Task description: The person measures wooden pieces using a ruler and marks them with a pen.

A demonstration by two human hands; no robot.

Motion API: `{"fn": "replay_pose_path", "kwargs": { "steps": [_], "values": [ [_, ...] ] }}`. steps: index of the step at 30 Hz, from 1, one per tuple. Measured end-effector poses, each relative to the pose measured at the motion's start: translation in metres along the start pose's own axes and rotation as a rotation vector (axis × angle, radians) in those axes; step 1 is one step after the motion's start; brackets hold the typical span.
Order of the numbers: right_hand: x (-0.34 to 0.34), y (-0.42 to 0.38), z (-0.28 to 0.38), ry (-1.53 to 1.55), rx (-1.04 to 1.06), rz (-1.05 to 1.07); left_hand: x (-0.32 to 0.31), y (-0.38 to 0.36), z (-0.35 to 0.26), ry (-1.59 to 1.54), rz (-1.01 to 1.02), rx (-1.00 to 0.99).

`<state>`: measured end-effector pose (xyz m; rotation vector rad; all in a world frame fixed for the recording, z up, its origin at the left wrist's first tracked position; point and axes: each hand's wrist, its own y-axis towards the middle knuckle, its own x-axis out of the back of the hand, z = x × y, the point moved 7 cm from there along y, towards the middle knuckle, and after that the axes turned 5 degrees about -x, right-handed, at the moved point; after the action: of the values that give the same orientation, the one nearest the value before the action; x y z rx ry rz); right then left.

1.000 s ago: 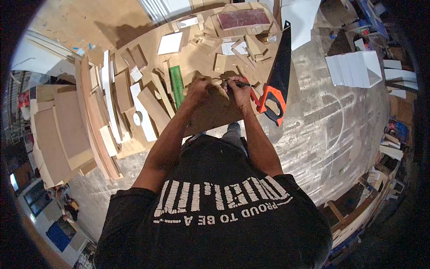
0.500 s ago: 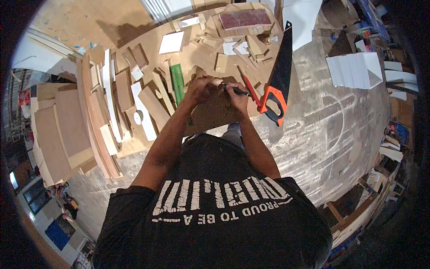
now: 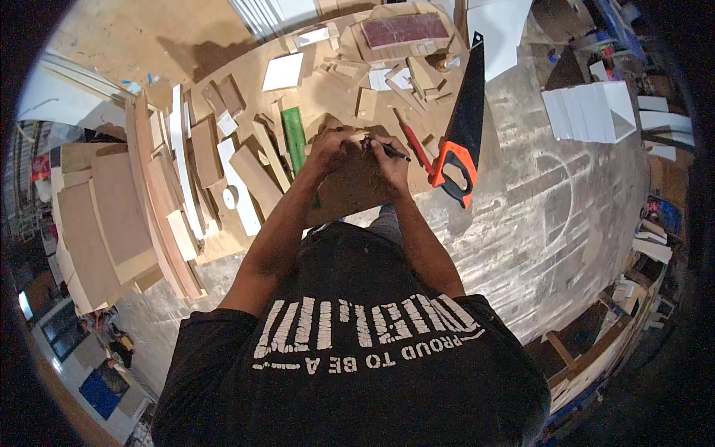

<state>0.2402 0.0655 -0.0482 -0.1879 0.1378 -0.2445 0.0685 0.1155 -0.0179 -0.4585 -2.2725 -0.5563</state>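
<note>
Pen (image 3: 397,153), black, grasped by fingers of right hand (image 3: 392,164), slanted more than a second ago, tip apparently near small wood piece (image 3: 359,137) pinched in left hand (image 3: 329,147) above tabletop (image 3: 328,97), seemingly in working position.

Black pen (image 3: 398,154) beside pale wood (image 3: 358,137)

The pen (image 3: 398,154) seems blurred at its tip.

Black pen (image 3: 396,153), green strip (image 3: 294,138), orange-and-black saw handle (image 3: 447,157)
</note>
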Motion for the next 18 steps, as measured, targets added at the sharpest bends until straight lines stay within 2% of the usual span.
{"fn": "replay_pose_path", "kwargs": {
  "steps": [3,5,7,10,14,16,18],
  "values": [
    [0.000,0.000,-0.001,-0.027,-0.003,0.013,0.004,0.000,-0.005,-0.013,-0.016,-0.012],
    [0.001,0.004,-0.008,-0.059,0.034,0.013,-0.007,-0.002,0.014,-0.253,-0.001,0.192],
    [0.001,0.005,-0.006,-0.076,0.040,0.012,-0.014,-0.006,0.024,-0.375,0.006,0.308],
    [0.000,0.002,-0.003,-0.063,0.006,0.012,-0.013,-0.005,0.020,-0.384,0.007,0.323],
    [0.000,0.000,-0.002,0.059,0.005,-0.021,0.000,-0.002,0.003,-0.385,-0.028,0.289],
    [0.001,-0.001,0.001,0.070,0.003,-0.044,0.002,-0.003,0.003,-0.249,-0.059,0.186],
    [0.004,-0.001,-0.001,0.002,-0.021,-0.055,0.004,-0.003,-0.003,0.009,-0.079,-0.014]
  ]
}}
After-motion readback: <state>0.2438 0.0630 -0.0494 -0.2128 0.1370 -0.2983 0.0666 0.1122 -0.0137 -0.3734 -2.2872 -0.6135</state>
